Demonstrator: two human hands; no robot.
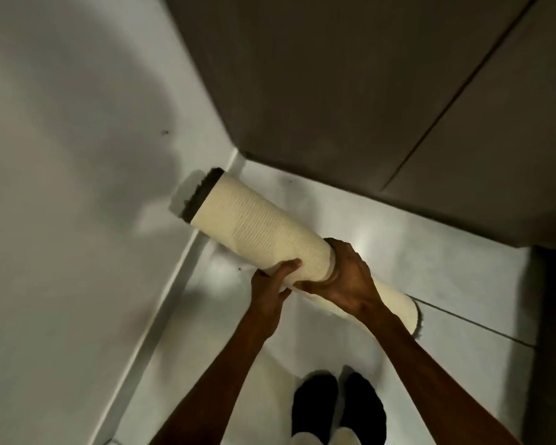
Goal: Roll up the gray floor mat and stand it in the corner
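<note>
Rolled floor mat (264, 232) held tilted, gray-fringed end toward wall corner; left hand (272, 289) and right hand (347, 281) both grip it; near end partly hidden.

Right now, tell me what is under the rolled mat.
Under the rolled mat, held tilted by the left hand and right hand, lies white floor. The strip directly beneath is covered.

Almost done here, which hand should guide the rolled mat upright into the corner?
Probably the right hand: it wraps the rolled mat mid-length from above. The left hand only supports from underneath.
</note>
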